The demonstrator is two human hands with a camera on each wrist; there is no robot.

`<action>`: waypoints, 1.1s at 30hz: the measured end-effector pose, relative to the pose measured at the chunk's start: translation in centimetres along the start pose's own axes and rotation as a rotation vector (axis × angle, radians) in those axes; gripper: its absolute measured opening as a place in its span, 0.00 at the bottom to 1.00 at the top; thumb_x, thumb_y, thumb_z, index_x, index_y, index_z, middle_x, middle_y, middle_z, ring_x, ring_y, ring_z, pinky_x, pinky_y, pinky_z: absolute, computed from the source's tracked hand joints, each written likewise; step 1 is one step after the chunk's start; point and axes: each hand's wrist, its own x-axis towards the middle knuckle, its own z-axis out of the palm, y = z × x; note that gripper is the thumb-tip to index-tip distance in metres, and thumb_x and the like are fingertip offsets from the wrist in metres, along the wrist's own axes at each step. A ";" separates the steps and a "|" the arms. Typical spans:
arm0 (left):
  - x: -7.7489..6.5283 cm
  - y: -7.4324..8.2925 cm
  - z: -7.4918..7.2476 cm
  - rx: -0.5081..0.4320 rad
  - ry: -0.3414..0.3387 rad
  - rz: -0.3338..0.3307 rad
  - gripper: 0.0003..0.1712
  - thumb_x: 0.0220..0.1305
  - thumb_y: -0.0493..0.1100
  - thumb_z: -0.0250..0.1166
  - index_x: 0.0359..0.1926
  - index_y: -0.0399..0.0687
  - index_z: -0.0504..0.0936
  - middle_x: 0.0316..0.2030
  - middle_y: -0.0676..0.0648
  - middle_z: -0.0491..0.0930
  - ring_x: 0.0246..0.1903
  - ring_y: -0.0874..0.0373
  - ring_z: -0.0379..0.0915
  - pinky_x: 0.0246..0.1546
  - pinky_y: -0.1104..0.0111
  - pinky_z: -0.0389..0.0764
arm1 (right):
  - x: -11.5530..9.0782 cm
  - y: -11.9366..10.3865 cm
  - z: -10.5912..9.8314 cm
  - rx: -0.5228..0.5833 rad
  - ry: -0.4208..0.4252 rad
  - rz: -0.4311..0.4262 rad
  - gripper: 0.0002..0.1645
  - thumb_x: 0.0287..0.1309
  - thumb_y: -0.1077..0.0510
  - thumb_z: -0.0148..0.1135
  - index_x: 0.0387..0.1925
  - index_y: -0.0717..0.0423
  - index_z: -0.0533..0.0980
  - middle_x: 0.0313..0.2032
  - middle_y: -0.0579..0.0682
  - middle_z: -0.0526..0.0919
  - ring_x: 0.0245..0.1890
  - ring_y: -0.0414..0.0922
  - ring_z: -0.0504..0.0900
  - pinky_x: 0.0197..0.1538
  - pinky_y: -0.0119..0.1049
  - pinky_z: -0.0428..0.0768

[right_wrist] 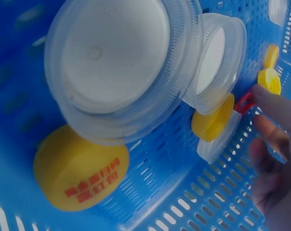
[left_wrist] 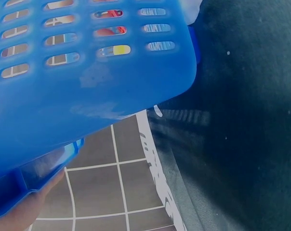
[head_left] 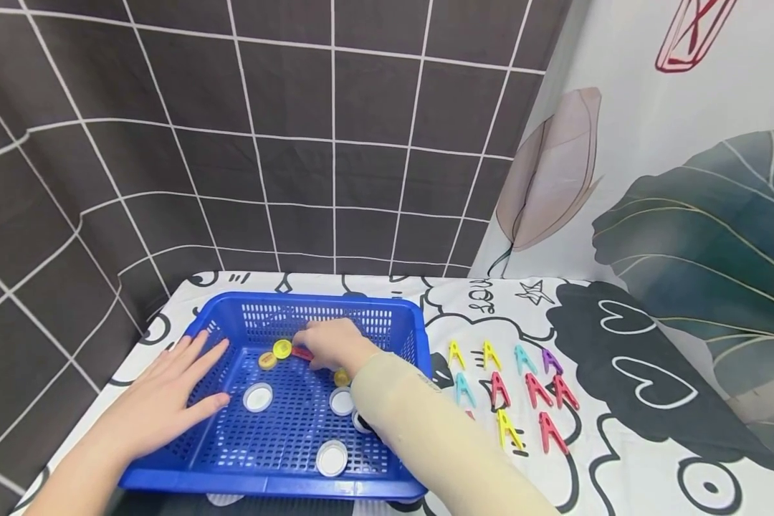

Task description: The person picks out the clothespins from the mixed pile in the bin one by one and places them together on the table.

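A blue plastic basket holds yellow bottle caps and whitish, clear-rimmed lids. My right hand reaches down inside it near the back wall. Between its fingertips is a red clothespin, seen also as a red clothespin at the fingers in the right wrist view. Large lids and a yellow cap with red print lie close to that camera. My left hand rests over the basket's left rim, fingers spread. The left wrist view mostly shows the basket's outer wall.
Right of the basket, several clothespins lie in loose rows, among them a yellow clothespin, a purple clothespin and a red clothespin. They lie on a white patterned cloth. A dark gridded curtain hangs behind.
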 end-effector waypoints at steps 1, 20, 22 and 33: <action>0.0 0.0 0.0 0.000 0.001 0.000 0.42 0.62 0.60 0.58 0.70 0.44 0.58 0.69 0.32 0.51 0.68 0.35 0.42 0.65 0.70 0.21 | 0.0 0.0 0.0 -0.011 0.003 -0.002 0.28 0.50 0.45 0.69 0.56 0.31 0.74 0.45 0.36 0.78 0.43 0.38 0.78 0.44 0.39 0.77; -0.1 0.1 0.1 -0.005 0.007 -0.005 0.42 0.62 0.60 0.58 0.71 0.47 0.57 0.68 0.32 0.52 0.68 0.35 0.41 0.66 0.67 0.23 | 0.7 -0.7 0.1 0.226 -0.081 0.050 0.27 0.57 0.52 0.64 0.59 0.37 0.72 0.51 0.39 0.79 0.52 0.40 0.76 0.52 0.39 0.74; -0.1 0.1 0.0 -0.005 0.006 -0.006 0.42 0.62 0.60 0.58 0.71 0.47 0.57 0.68 0.32 0.52 0.68 0.35 0.41 0.66 0.66 0.23 | 0.7 -0.9 0.1 0.288 -0.105 0.031 0.28 0.55 0.52 0.65 0.59 0.40 0.73 0.54 0.40 0.78 0.51 0.39 0.76 0.53 0.37 0.73; -0.1 0.2 0.0 0.001 0.013 0.001 0.42 0.62 0.60 0.59 0.70 0.46 0.58 0.68 0.32 0.52 0.68 0.35 0.42 0.66 0.68 0.22 | 0.3 -1.1 0.3 0.345 -0.199 -0.066 0.33 0.49 0.53 0.71 0.58 0.35 0.73 0.55 0.40 0.76 0.55 0.39 0.73 0.58 0.36 0.70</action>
